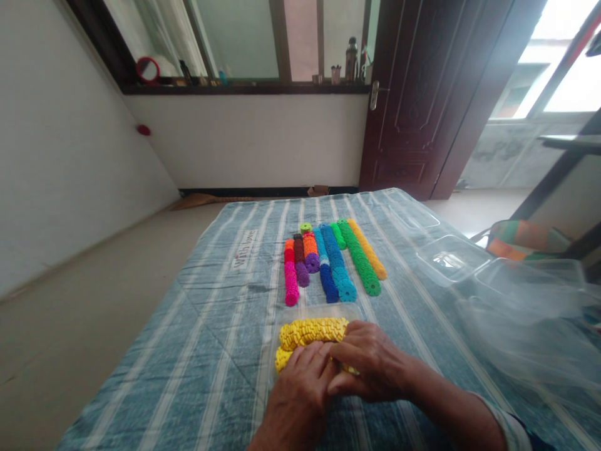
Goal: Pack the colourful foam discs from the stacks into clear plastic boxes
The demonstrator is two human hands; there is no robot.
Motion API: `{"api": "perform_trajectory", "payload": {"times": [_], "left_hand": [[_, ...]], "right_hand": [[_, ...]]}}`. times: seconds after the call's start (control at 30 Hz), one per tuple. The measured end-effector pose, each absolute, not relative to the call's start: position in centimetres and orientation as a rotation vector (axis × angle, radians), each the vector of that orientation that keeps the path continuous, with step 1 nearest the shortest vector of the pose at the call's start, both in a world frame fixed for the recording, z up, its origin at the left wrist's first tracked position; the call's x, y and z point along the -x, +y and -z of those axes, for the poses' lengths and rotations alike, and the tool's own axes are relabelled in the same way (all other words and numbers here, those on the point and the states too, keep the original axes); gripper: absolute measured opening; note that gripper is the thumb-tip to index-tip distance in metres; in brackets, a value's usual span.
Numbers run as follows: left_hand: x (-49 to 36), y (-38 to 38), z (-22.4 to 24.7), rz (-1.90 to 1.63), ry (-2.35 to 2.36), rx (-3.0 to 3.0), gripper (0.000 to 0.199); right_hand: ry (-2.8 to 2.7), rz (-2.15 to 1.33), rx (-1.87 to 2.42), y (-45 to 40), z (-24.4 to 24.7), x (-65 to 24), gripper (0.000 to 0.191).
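Note:
Two rows of stacked yellow notched discs [312, 332] lie side by side in a shallow clear plastic box [323, 311] close to me. My left hand [303, 391] reaches over the nearer row, its fingers bent down and pressed together on the discs. From the right, my right hand [370, 360] curls round the right end of the rows, touching my left fingers. Both hands hide much of the nearer row and the front of the box.
Beyond the box lie rows of similar discs: pink and red [290, 279], purple, blue [335, 263], green [359, 257] and orange [369, 250]. Several clear containers [453, 257] stand along the right side of the striped bedspread [188, 351]. A dark red door [413, 94] is behind.

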State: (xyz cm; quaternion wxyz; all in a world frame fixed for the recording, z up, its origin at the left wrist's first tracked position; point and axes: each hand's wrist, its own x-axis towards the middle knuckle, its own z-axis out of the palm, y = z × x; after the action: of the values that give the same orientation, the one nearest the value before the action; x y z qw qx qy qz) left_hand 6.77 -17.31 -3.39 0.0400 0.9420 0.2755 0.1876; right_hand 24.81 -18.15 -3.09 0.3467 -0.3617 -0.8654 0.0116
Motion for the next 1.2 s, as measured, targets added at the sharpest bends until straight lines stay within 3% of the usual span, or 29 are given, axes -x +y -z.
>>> {"api": "perform_trajectory", "payload": {"times": [0.1,0.37,0.63,1.2], "left_hand": [[-6.7,-17.3,3.6,-0.589,0.844,-2.912,0.021],[-6.5,-17.2,3.6,-0.695,0.809,-3.005,0.024],[-6.4,-17.1,3.4,-0.727,0.783,-3.035,0.03],[-5.8,-17.4,4.4,-0.617,0.812,-3.002,0.034]], "right_hand": [[-2.155,0.013,0.894,-18.0,2.7,-25.2,0.052],[-1.771,0.312,1.186,-16.2,2.5,-28.5,0.017],[-1.7,0.351,1.379,-14.8,4.4,-30.1,0.02],[-1.86,0.211,1.245,-15.2,4.7,-29.2,0.023]]}}
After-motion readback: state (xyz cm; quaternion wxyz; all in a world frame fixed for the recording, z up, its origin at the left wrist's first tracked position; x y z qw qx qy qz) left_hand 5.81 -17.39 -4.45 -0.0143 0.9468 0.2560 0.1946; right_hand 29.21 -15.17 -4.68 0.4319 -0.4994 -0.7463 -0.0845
